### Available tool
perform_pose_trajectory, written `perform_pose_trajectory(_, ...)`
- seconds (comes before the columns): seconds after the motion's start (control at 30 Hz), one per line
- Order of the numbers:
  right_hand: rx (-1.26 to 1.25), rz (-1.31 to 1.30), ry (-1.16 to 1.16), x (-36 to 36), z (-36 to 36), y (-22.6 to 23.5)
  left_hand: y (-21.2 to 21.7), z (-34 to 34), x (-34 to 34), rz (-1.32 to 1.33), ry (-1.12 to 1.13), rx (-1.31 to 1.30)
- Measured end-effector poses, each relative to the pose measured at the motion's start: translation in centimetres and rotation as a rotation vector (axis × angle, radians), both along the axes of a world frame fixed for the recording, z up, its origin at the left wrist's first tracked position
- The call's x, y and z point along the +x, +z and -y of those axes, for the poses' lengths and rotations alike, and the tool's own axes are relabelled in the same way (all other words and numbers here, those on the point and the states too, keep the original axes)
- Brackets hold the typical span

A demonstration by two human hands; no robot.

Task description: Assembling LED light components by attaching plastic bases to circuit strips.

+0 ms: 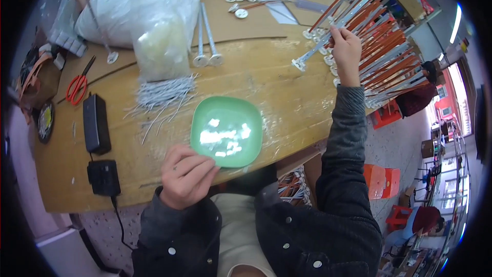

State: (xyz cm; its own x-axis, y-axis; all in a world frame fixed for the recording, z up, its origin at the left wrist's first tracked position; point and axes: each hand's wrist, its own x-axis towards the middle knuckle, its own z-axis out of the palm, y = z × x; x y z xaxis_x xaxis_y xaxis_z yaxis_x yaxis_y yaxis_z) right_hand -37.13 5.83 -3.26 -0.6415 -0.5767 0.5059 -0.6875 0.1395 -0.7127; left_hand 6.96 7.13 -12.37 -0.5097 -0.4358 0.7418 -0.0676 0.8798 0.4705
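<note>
**Silver strip up in one hand, green plate under the other**

My right hand [347, 51], at the upper right of the frame, has thumb and forefinger pinching a silver strip [316, 48] partway along its length. Its white foot [299, 64] hangs free toward the middle of the frame. I take it that gripping the shaft leaves that foot clear of my fingers. My other fingers on that hand curl into the palm, seemingly out of the way.

Behind it, also upper right, lies a crowded row of brown and silver strips [387, 51], side by side, white ends mostly facing my side of the table. Laid like that, I'd say, each can be told apart and reached by its foot.

My left hand [185, 177], low and left of centre, has its fingers bent and gathered close, tips at the near rim of the green plate [228, 109]. I cannot tell whether they pinch the rim, hold something tiny or merely rest there. The plate sits in the middle of the frame, near the table edge, probably so my forearm needn't stretch. Bright glare hides what may lie in it.

Thin white ties [164, 92] lie in a loose heap just beyond it, apparently within easy reach of my left hand.
</note>
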Motion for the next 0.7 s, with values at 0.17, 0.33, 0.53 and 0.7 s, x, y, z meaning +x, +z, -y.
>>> perform_pose_trajectory(0.17, -0.010, 0.589, 0.486, 12.6, -3.1, 0.3, -0.1, -0.4, 0.3, -0.134, 0.003, 0.015)
perform_pose_trajectory(0.33, 0.008, 0.697, 0.762, 19.6, -5.5, -1.0, 1.1, -1.4, -1.3, -0.113, -0.049, 0.001)
perform_pose_trajectory(0.53, -0.066, 0.802, 0.849, 21.1, -6.4, -1.4, 0.2, -1.2, -1.2, -0.115, -0.157, -0.063)
perform_pose_trajectory(0.7, -0.076, 0.850, 0.831, 21.5, -6.9, -3.4, -0.3, -0.8, -1.8, -0.144, -0.229, -0.024)
